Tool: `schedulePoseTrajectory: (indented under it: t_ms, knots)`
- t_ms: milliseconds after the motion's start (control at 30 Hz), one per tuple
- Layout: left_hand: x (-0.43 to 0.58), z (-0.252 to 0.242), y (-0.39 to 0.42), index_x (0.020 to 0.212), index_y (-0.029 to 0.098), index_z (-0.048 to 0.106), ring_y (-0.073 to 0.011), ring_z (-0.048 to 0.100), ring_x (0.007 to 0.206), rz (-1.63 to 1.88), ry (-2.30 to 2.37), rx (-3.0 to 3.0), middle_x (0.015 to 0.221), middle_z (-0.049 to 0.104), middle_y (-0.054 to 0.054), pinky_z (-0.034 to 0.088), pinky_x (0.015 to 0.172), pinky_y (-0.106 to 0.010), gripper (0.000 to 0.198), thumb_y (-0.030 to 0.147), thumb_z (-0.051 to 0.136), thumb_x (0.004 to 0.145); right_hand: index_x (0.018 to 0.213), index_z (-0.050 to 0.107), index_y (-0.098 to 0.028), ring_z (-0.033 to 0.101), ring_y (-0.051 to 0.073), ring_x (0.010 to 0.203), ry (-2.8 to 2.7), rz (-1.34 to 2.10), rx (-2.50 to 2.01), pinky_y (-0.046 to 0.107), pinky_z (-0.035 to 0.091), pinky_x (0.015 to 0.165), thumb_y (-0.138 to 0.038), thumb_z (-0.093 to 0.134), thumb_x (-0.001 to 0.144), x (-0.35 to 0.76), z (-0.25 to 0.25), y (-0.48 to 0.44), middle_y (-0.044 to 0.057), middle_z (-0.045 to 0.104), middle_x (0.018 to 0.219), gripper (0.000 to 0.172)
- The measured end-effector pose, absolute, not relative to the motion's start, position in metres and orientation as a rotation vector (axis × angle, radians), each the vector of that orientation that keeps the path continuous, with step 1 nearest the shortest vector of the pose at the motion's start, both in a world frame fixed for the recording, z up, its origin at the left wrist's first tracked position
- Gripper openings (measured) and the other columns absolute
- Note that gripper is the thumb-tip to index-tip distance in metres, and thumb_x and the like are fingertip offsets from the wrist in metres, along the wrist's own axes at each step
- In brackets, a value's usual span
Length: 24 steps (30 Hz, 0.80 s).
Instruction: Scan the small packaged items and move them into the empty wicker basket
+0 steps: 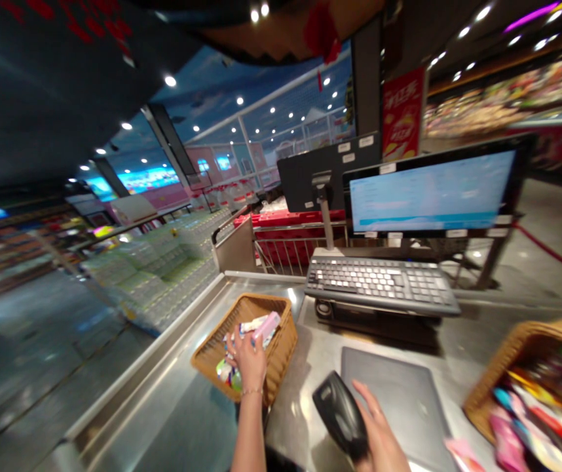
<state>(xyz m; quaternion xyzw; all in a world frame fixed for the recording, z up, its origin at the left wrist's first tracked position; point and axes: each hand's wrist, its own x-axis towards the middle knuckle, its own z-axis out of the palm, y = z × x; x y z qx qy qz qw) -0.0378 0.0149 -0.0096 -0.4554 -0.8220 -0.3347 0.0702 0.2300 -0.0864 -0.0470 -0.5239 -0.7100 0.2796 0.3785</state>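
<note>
My left hand (pixel 249 359) reaches into a brown wicker basket (pixel 283 359) on the metal counter, its fingers bent round a pink box (pixel 266 328). White and green packages lie beneath and beside it in the basket. To the right, my right hand (pixel 376 429) is wrapped round a black handheld scanner (pixel 340 413), held above the counter near a flat grey pad (pixel 399 393).
A black keyboard (pixel 382 282) stands behind the pad, below a lit monitor (pixel 433 193). At the right is a second wicker basket (pixel 490 380) full of colourful packages, with a pink packet (pixel 464 453) beside it. A raised metal edge (pixel 148 357) borders the counter's left side.
</note>
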Motion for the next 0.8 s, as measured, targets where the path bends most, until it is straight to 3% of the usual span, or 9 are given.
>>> schedulePoseTrajectory:
  t_ms: [300,600,800]
  knots:
    - [-0.036,-0.009,0.013,0.090,0.015,0.072,-0.0405,0.026,0.138,-0.945,-2.523,-1.281,0.140,0.048,-0.019,0.029,0.100,-0.072,0.036,0.033,0.040,0.089,0.128,0.056,-0.011,0.033,0.031,0.142,-1.848,0.699,-1.332,0.046,0.036,0.113,-0.002,0.049,0.065,0.232,-0.054,-0.086,0.020,0.042,0.147,0.064]
    - [-0.030,-0.003,0.017,0.106,0.015,0.071,-0.0425,0.023,0.139,-0.971,-2.536,-1.314,0.144,0.043,-0.020,0.027,0.101,-0.072,0.038,0.035,0.043,0.088,0.126,0.059,-0.012,0.035,0.031,0.141,-1.866,0.687,-1.326,0.043,0.037,0.112,-0.002,0.052,0.062,0.236,-0.057,-0.085,0.019,0.044,0.146,0.065]
    - [-0.009,0.001,0.022,0.106,0.016,0.072,-0.0396,0.023,0.141,-1.024,-2.505,-1.347,0.146,0.043,-0.019,0.024,0.106,-0.070,0.035,0.031,0.045,0.089,0.124,0.060,-0.009,0.039,0.034,0.138,-1.879,0.640,-1.327,0.047,0.039,0.110,-0.006,0.056,0.067,0.240,-0.055,-0.086,0.024,0.045,0.144,0.057]
